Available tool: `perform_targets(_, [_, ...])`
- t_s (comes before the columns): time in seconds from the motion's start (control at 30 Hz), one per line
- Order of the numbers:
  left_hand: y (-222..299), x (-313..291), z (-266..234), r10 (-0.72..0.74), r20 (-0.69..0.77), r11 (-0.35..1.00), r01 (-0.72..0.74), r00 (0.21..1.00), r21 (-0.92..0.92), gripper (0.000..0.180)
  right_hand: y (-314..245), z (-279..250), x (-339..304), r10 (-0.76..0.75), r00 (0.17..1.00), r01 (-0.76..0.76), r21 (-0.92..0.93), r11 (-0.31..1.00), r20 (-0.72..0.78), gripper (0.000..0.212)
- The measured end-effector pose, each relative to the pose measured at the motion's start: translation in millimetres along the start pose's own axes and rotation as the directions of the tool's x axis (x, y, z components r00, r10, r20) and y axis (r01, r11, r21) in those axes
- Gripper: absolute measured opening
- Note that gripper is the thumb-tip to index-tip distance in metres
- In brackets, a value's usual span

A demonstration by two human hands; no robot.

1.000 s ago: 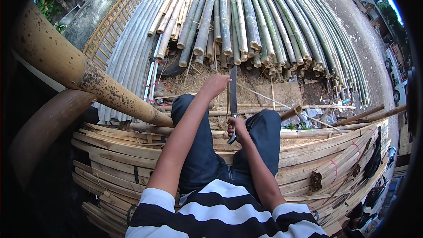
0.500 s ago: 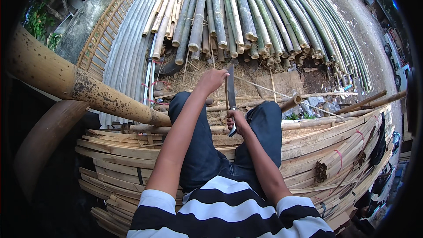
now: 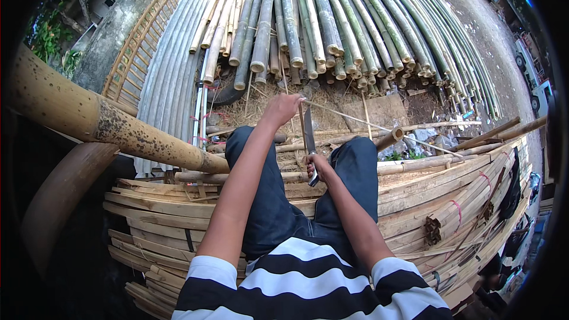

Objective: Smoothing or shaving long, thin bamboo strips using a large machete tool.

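Out between the knees (image 3: 360, 151), in the head view, there's the strip (image 3: 302, 121), thin and narrow, right alongside the knife (image 3: 309, 133)! The left hand (image 3: 285, 110) has its far end, fingers pinched on it; the right hand (image 3: 320, 166) is clenched around the knife's handle. Progress? The work looks to be under way, strip and blade side by side, but any cuts are too fine to make out, so how much is left, I can't tell. Split slats (image 3: 160, 208) lie stacked to either side; the poles (image 3: 289, 24) ahead look whole. And the direction: long axis running away from the body, far end tipped slightly left, nearly in line with the blade. Its near end, by the right hand, isn't clear.
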State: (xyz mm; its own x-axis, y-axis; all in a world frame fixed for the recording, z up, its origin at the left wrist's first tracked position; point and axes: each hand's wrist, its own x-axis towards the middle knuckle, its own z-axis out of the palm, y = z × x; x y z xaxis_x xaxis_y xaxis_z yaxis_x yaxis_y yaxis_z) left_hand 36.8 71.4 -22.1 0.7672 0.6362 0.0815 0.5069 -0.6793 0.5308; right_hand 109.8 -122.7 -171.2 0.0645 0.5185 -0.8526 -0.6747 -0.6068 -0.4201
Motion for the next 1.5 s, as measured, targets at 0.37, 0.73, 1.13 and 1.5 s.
perform_targets(0.37, [-15,1,5,-0.003,-0.058,1.0,0.002,0.998,-0.025,0.029,-20,32,-31,-0.065,0.995,0.064,0.011,0.998,0.081,0.016])
perform_targets(0.73, [-8,-9,0,-0.041,-0.068,0.999,0.042,0.997,0.023,0.028,-27,20,-34,-0.047,0.989,0.038,0.068,0.997,0.142,0.011])
perform_targets(1.13, [-1,1,14,0.032,-0.048,0.999,-0.033,0.998,-0.028,0.029,-54,38,-66,-0.135,0.935,0.029,0.309,0.95,0.327,0.011])
perform_targets(1.5, [-4,7,18,0.065,-0.086,0.998,-0.065,0.994,0.001,0.032,-62,44,-65,-0.204,0.968,0.179,0.169,0.969,0.144,0.015])
